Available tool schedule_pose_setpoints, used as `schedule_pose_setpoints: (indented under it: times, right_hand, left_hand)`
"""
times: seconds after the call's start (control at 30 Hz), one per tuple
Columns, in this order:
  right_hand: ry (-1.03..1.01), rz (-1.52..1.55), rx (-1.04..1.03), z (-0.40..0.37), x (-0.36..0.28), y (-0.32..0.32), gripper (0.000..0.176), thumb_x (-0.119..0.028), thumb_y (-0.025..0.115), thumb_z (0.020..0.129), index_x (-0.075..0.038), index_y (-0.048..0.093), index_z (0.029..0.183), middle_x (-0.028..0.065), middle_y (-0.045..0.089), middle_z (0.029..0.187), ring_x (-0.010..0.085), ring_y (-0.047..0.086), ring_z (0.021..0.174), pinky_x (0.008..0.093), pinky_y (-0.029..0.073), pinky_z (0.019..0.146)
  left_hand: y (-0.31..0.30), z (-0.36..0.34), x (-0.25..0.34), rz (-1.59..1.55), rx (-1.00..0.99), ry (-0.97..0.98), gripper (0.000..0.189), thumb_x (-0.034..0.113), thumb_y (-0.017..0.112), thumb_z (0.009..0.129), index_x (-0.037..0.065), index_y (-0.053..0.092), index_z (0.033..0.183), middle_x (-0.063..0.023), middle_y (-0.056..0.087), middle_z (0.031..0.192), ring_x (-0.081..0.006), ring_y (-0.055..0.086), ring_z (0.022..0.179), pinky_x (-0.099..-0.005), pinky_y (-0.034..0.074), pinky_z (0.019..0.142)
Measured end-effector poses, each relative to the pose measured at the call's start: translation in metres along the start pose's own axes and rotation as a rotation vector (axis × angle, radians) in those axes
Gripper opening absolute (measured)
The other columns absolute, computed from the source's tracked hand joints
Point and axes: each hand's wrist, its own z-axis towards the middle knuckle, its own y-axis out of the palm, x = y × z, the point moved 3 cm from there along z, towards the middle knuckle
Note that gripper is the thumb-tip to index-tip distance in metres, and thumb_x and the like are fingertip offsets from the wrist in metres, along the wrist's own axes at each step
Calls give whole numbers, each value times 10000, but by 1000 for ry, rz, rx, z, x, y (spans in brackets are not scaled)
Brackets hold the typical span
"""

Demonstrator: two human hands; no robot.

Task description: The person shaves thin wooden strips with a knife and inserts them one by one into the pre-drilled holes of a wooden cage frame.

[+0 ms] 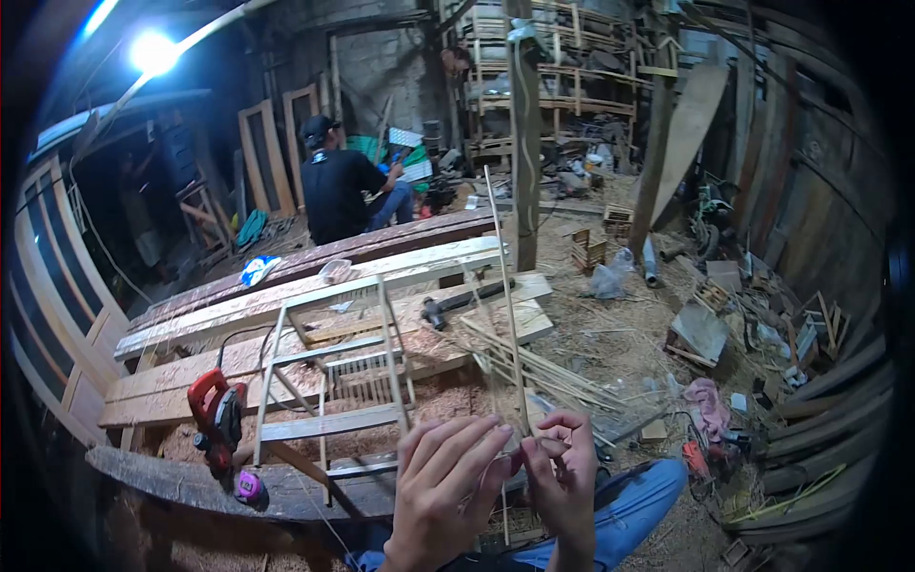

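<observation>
My left hand (443, 486) and my right hand (560, 472) meet low in the middle of the view. Both pinch a long thin bamboo stick (505, 305) that stands almost upright and reaches far above my fingers. My left fingers lie flat along its lower part; my right fingertips close on it from the right. A small wooden cage frame (334, 381) stands on the workbench just left of my hands. My knee in blue jeans (629, 515) shows below.
A red power tool (215, 412) and pink tape measure (248, 486) lie on the sawdust-covered bench. Long planks (315, 286) run across it; a hammer (457, 303) lies further back. A bundle of thin sticks (543, 372) lies right. A person in black (338, 191) sits beyond. A wooden post (522, 143) stands ahead.
</observation>
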Motion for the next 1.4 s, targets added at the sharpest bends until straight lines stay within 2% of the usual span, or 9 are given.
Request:
schedule_pose_setpoints:
  times: [0.2,0.27,0.33,0.4,0.6,0.83,1.0,1.17,1.4]
  right_hand:
    - [78,98,208,-23,20,-48,395,-99,725,956,-32,409,1184,40,672,771,72,607,763,209,460,716]
    - [37,131,219,-30,44,-62,415,-133,728,967,-28,391,1187,28,638,785,76,598,739,206,463,688]
    - [62,196,165,-32,64,-68,404,-178,702,994,-36,378,1189,42,629,841,74,579,721,211,454,676]
    - [118,286,173,-33,76,-70,362,-202,656,1022,-56,371,1192,60,643,913,74,555,718,216,440,680]
    - [180,276,211,-34,108,-73,272,-215,593,1058,-86,382,1171,81,659,987,72,537,751,234,427,626]
    - [251,58,240,-26,120,-79,336,-260,569,1069,-53,406,1277,69,659,937,109,610,793,254,496,702]
    - [197,-327,457,-21,132,-107,249,-232,572,1068,-29,532,1208,35,614,766,94,578,720,258,469,687]
    - [225,-903,434,-15,140,-124,310,-155,710,916,-64,615,1197,95,633,1034,279,564,1055,431,384,992]
    - [214,-1133,413,-12,155,-135,374,-152,757,854,-75,632,1198,96,625,1118,322,518,1150,473,340,1060]
  left_hand:
    - [57,-10,13,-301,-18,-130,334,6,710,885,3,697,1219,-161,726,1181,-298,686,1112,-379,515,976]
    - [85,-20,2,-491,-44,-347,342,63,712,928,6,674,1263,-176,715,1171,-310,691,1090,-368,526,945]
    - [110,-34,-9,-510,-110,-374,313,102,672,983,-7,661,1276,-181,721,1163,-258,691,1103,-351,522,946]
    - [139,-55,-27,-840,-259,-738,294,124,629,1023,-14,655,1282,-133,733,1084,-186,691,1012,-329,528,914]
    - [168,-77,-47,-1184,-366,-871,278,144,639,1031,-55,655,1225,-49,694,1023,-71,624,861,-234,518,788]
    - [187,-91,-70,-1358,-315,-880,251,120,639,1023,-69,643,1188,-89,701,1116,-111,642,923,-268,523,831]
    - [186,-99,-91,-1366,-321,-854,227,118,553,1046,-67,612,1163,-164,700,984,-201,668,863,-369,543,858]
    - [188,-92,-97,-1550,-370,-981,257,106,489,1064,-56,538,1258,-95,583,840,-213,627,735,-336,534,685]
    - [199,-91,-98,-1667,-398,-1157,362,104,413,1046,-35,458,1377,-64,509,892,-151,501,636,-351,496,749]
